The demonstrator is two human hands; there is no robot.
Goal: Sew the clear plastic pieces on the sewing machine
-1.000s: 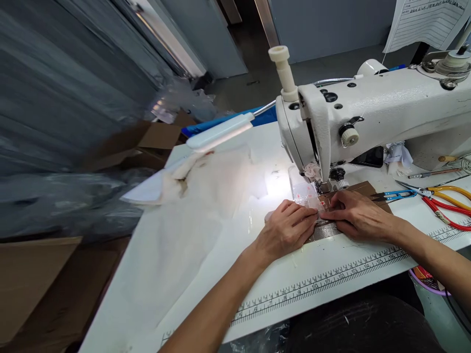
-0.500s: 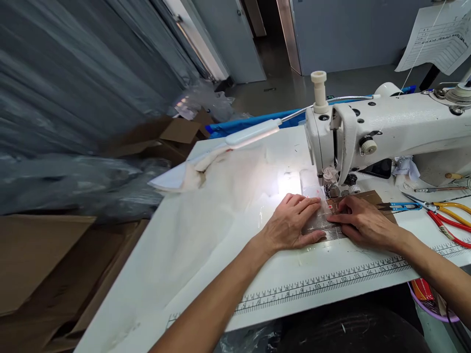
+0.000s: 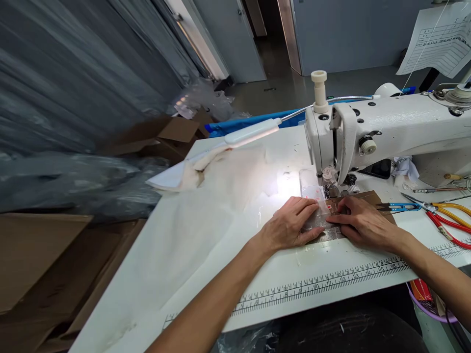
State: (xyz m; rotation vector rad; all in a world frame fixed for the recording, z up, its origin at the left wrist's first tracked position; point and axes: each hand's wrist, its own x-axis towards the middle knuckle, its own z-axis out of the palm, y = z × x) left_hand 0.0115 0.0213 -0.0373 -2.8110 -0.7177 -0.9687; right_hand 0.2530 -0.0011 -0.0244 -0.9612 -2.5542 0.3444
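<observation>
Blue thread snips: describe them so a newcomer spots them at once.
Start at the white sewing machine at the picture's right. Below its arm, just beyond the right hand, the thread snips lie with their tips over a brown sheet. Their blue body sets them apart from the yellow handles and red handles beside them.

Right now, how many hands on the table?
2: left hand, on the translucent piece before the sewing machine; right hand, beside it, nearer the blue snips. No others show.
</observation>
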